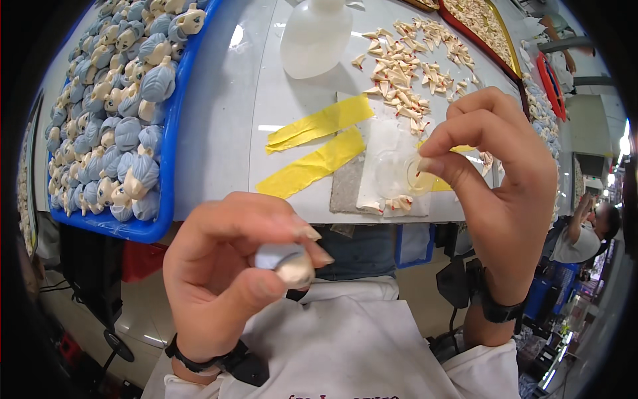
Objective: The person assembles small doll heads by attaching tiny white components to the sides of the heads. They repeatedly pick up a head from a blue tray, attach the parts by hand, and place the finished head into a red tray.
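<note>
Left hand (209, 279) holding doll head (288, 264), rounded, pale blue-and-cream

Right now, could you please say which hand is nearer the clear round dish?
Right. The right hand is at the right edge of the clear round dish; the left hand, holding a doll head, is farther off, lower left.

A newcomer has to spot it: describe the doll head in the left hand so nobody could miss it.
Find the big blue tray on the left, packed with doll heads. Below and right of it in the picture is the left hand, gripping one blue-and-cream head. It alone is held between fingers and thumb, while its look-alikes lie heaped together.
</note>
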{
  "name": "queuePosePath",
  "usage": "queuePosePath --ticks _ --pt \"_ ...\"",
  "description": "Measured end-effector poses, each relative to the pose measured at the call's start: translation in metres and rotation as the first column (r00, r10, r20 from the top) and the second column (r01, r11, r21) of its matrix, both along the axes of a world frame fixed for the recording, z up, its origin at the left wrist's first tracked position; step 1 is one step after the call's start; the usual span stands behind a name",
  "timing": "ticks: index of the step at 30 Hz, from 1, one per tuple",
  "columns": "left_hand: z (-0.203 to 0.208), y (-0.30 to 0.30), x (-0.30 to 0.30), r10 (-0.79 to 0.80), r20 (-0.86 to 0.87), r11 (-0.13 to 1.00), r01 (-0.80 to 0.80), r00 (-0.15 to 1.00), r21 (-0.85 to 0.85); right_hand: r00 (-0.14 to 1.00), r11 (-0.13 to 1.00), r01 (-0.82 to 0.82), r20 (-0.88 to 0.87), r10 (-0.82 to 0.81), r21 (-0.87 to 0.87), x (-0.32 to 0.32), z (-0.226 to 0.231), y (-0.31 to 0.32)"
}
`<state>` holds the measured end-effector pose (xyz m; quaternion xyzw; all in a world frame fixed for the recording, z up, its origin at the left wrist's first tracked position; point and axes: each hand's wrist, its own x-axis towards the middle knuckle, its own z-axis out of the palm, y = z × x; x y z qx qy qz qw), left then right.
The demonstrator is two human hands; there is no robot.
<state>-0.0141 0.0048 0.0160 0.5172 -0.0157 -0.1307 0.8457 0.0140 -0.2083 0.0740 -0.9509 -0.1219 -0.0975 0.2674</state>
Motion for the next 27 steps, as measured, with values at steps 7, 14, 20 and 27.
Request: queuePosePath --ticks 7,14,20,27 --pt "0.007 -0.012 0.002 -0.118 -0.09 0.986 0.106 0.989 -0.129 0.989 0.9 0.143 -0.104 -0.109 0.411 -0.024 0.003 -0.01" --pt "0.007 -0.014 -0.003 -0.085 -0.006 0.996 0.085 0.996 0.021 0.977 0.627 0.2 -0.2 -0.071 0.753 -0.047 -0.015 -0.018" --pt "0.004 -0.01 -0.001 -0.279 0.075 0.958 0.271 0.957 0.094 0.966 0.472 0.25 -0.253 -0.057 0.845 -0.06 -0.021 -0.024" --pt "0.01 -0.019 -0.01 0.029 0.1 0.999 -0.033 0.995 0.038 0.955 0.404 0.291 -0.285 -0.075 0.867 -0.068 -0.022 -0.025"
